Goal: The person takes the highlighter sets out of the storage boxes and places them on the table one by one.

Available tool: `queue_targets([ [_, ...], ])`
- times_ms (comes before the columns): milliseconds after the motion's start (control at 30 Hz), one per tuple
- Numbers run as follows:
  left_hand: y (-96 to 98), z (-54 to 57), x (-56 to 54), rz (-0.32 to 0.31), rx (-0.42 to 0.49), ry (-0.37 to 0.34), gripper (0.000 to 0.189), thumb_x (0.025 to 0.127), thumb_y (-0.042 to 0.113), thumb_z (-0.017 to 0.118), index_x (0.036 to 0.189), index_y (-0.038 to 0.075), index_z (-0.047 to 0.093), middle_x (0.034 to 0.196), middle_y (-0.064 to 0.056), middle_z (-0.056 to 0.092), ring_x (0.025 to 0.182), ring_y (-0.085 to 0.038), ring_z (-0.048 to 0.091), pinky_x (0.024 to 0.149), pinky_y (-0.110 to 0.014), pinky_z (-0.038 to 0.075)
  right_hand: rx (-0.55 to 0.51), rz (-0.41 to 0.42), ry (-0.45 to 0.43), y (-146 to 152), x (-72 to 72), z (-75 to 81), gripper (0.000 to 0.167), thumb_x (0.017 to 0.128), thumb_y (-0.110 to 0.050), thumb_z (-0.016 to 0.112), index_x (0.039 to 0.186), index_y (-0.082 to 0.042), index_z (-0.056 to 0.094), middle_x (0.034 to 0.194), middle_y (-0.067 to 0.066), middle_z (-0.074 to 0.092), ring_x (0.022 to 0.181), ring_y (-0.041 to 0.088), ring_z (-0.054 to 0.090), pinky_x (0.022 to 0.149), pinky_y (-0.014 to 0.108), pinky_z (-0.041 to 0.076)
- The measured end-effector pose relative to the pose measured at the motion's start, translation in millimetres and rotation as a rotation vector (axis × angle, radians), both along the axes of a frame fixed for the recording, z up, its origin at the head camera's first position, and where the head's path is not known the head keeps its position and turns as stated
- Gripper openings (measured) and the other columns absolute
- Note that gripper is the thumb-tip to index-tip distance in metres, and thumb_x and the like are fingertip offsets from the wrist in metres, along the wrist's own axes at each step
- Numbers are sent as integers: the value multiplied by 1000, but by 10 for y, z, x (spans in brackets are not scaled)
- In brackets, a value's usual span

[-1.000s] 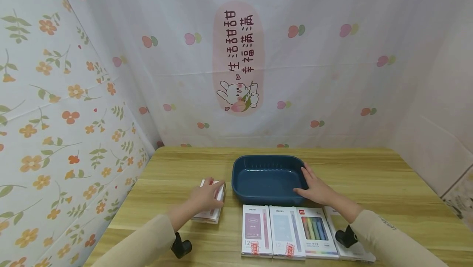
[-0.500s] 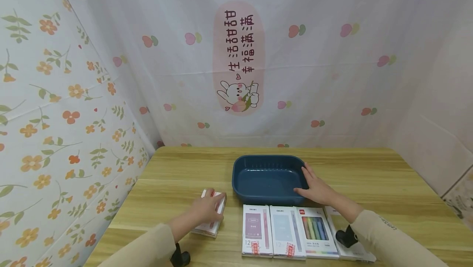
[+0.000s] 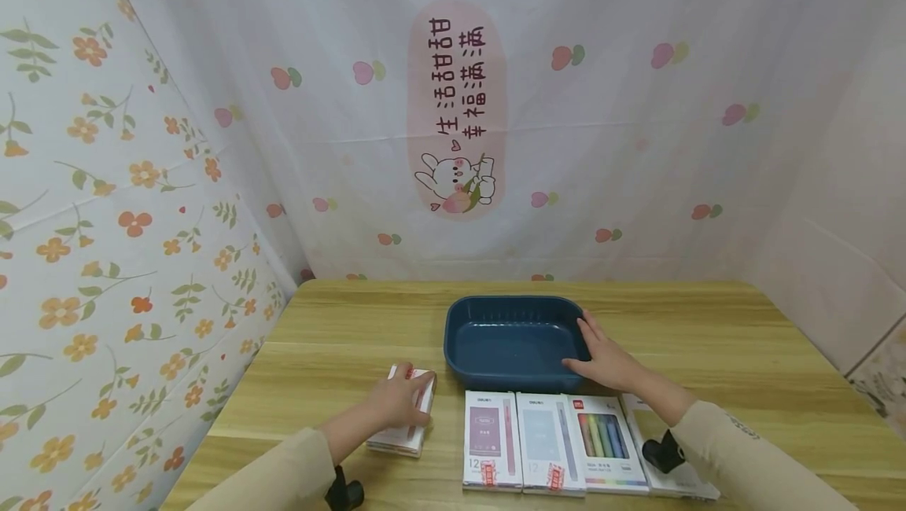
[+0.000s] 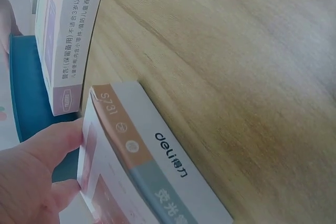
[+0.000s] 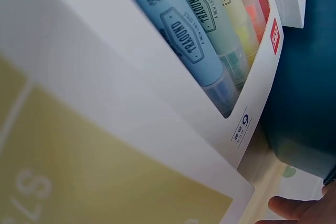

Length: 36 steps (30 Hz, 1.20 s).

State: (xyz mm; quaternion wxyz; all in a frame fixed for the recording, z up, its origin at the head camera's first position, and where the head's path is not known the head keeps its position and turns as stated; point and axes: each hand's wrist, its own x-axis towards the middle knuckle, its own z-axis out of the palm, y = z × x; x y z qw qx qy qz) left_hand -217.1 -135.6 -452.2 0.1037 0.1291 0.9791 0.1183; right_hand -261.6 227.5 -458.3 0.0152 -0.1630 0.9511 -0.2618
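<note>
My left hand (image 3: 396, 405) grips a white highlighter box (image 3: 398, 440) on the table, left of the blue basin. In the left wrist view the thumb and a finger press the face of that highlighter box (image 4: 173, 156), whose side carries orange and grey-green bands and "deli" lettering. My right hand (image 3: 610, 363) rests on the right side of the blue basin (image 3: 510, 382), fingers extended at the rim and thumb reaching inside. In the right wrist view its fingertips (image 5: 289, 207) show at the lower right, beside the basin wall (image 5: 307, 103).
In front of the basin lies a row of white boxes: a purple-fronted box (image 3: 484, 436), a pale blue one (image 3: 541, 424), a windowed box of coloured highlighters (image 3: 602, 440), and a yellowish box (image 3: 672, 483) partly under my right wrist. Patterned cloth (image 3: 602, 141) hangs behind the wooden table (image 3: 340, 314).
My left hand and the highlighter box have moved slightly toward me, then a little to the right. My right hand and the basin have stayed in place.
</note>
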Motion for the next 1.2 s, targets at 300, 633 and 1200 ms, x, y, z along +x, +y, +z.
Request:
queue_targets([
  [300,7,71,21,-30,-22,-41,80,65,46,78,134,19,48,133,-22,38,98,-46,51,79,-51,45,5,1,8,1,2,-1,90,84,-43,60,139,14,17,147,32,8,127,52,26,95,63,30],
  [633,32,158,62,-22,-37,-136,94,57,46,83,138,21,42,140,-24,30,106,-45,50,86,-52,44,6,-1,13,0,15,2,90,83,-43,60,139,14,18,147,32,8,127,52,25,95,63,30],
  [1200,115,161,182,-62,6,-151,99,53,42,86,139,21,41,138,-23,29,103,-44,52,81,-51,46,11,0,14,-11,9,15,89,84,-42,60,139,14,18,147,32,8,128,51,25,95,62,31],
])
